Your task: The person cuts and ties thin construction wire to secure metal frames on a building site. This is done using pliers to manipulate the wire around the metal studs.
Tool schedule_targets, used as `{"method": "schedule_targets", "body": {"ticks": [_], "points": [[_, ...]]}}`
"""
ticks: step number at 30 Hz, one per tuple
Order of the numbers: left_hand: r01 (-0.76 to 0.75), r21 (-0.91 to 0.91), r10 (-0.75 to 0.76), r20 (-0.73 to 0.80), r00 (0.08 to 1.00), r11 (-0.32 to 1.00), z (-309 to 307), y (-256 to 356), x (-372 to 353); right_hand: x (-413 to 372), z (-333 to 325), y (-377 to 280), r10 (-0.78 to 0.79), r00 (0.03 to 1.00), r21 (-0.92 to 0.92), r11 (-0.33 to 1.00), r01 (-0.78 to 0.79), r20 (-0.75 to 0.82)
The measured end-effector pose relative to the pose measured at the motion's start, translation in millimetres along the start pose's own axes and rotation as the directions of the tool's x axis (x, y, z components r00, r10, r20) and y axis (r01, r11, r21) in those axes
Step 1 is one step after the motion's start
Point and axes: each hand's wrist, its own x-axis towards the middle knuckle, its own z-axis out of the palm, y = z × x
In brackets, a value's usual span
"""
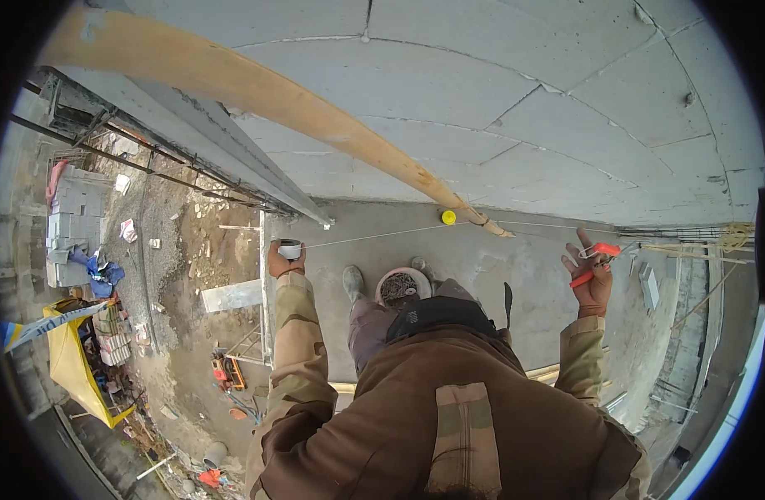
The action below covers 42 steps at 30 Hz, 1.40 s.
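Note:
My left hand (284, 263) is closed around a small round white spool (290, 249) with a dark top. A thin white string (374, 236) runs from the spool across to the right, towards my other hand. My right hand (592, 282) holds red-handled pliers (601, 251), some of its fingers stretched out beside the string. Between my feet stands a round bucket (400, 285) filled with small dark pieces, too small to name. Near the wall, a yellow round object (448, 217) lies on the floor, close to the string.
A long wooden pole (316, 112) slants down in front of a grey block wall (516, 92). At left, the floor ends at an edge above lower ground with stacked blocks (70, 225), a yellow tarp (74, 358) and an orange machine (227, 372). Rods (682, 237) lie at right.

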Motion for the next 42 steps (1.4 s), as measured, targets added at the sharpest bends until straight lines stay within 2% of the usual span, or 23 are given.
{"method": "schedule_targets", "body": {"ticks": [2, 4, 6, 7, 10, 11, 12, 13, 14, 16, 18, 19, 21, 23, 26, 28, 32, 34, 35, 36, 37, 39, 42], "points": [[-0.370, 0.415, 0.294, 0.236, 0.926, 0.831, -42, 14, 73, -39, -1, 18, -0.025, 0.996, 0.031, 0.999, 0.028, -0.090], [-0.136, 0.174, 0.155, -0.098, 0.983, 0.975, -3, 42, 41, -76, 5, 38, -0.063, 0.986, 0.118, 0.990, 0.082, -0.157], [-0.216, 0.296, 0.293, -0.245, 0.924, 0.930, 25, 57, 1, -111, 8, 65, -0.051, 0.968, 0.168, 0.981, 0.094, -0.247], [-0.127, 0.305, 0.207, -0.249, 0.946, 0.944, 26, 71, 2, -127, 7, 80, -0.053, 0.958, 0.209, 0.971, 0.116, -0.283], [-0.282, 0.426, 0.397, -0.208, 0.894, 0.860, 29, 93, 6, -172, 14, 114, -0.042, 0.929, 0.270, 0.951, 0.150, -0.368], [-0.412, 0.796, 0.627, 0.053, 0.777, 0.443, -19, 114, 125, -186, 22, 118, -0.002, 0.914, 0.319, 0.937, 0.144, -0.407], [-0.198, 0.658, 0.425, -0.204, 0.882, 0.726, 7, 127, 64, -201, 18, 130, -0.016, 0.909, 0.346, 0.922, 0.175, -0.417], [-0.265, 0.548, 0.497, -0.332, 0.802, 0.793, 25, 123, 51, -214, 23, 138, 0.018, 0.864, 0.360, 0.913, 0.191, -0.503], [-0.264, 0.556, 0.482, -0.291, 0.826, 0.788, 49, 105, 45, -229, 23, 143, -0.021, 0.849, 0.348, 0.907, 0.239, -0.528], [-0.203, 0.580, 0.365, -0.177, 0.914, 0.789, 75, 72, 25, -250, 27, 161, 0.069, 0.785, 0.421, 0.871, 0.254, -0.616], [-0.145, 0.605, 0.247, -0.089, 0.965, 0.783, 87, 45, 15, -277, 15, 185, 0.033, 0.815, 0.442, 0.853, 0.278, -0.578], [-0.113, 0.619, 0.186, -0.054, 0.981, 0.777, 88, 30, 8, -288, 13, 195, 0.097, 0.752, 0.443, 0.853, 0.274, -0.652], [-0.048, 0.646, 0.062, 0.002, 0.998, 0.762, 81, -4, 1, -304, 11, 215, 0.161, 0.680, 0.446, 0.854, 0.267, -0.716], [0.017, 0.669, -0.063, 0.045, 0.997, 0.743, 67, -43, -5, -317, 2, 238, 0.320, 0.540, 0.503, 0.833, 0.231, -0.779], [0.087, 0.709, -0.228, 0.106, 0.968, 0.700, 47, -92, -2, -332, -24, 290, 0.444, 0.528, 0.580, 0.806, 0.117, -0.724], [0.113, 0.775, -0.293, 0.096, 0.951, 0.622, 7, -79, 20, -345, -26, 327, 0.545, 0.463, 0.647, 0.757, 0.087, -0.699], [0.139, 0.850, -0.336, 0.046, 0.941, 0.508, -90, 47, 104, -347, -40, 392, 0.702, 0.322, 0.767, 0.621, 0.162, -0.636], [0.013, 0.909, -0.403, 0.172, 0.899, 0.417, -116, 25, 170, -340, -34, 413, 0.698, 0.261, 0.743, 0.653, 0.146, -0.666], [0.058, 0.864, -0.407, 0.176, 0.897, 0.500, -122, 7, 180, -333, -32, 424, 0.695, 0.249, 0.735, 0.664, 0.141, -0.675], [0.087, 0.867, -0.360, 0.111, 0.926, 0.490, -120, -17, 178, -328, -35, 441, 0.674, 0.304, 0.723, 0.685, 0.085, -0.674], [0.111, 0.920, -0.343, 0.026, 0.939, 0.375, -115, -35, 180, -322, -36, 458, 0.664, 0.344, 0.705, 0.709, -0.009, -0.664], [0.173, 0.953, -0.507, -0.024, 0.862, 0.249, -122, -68, 229, -292, -57, 494, 0.614, 0.457, 0.617, 0.770, -0.164, -0.644], [0.219, 0.973, -0.514, -0.148, 0.845, 0.079, -125, -123, 287, -248, -88, 541, 0.521, 0.551, 0.459, 0.850, -0.259, -0.652]]}}
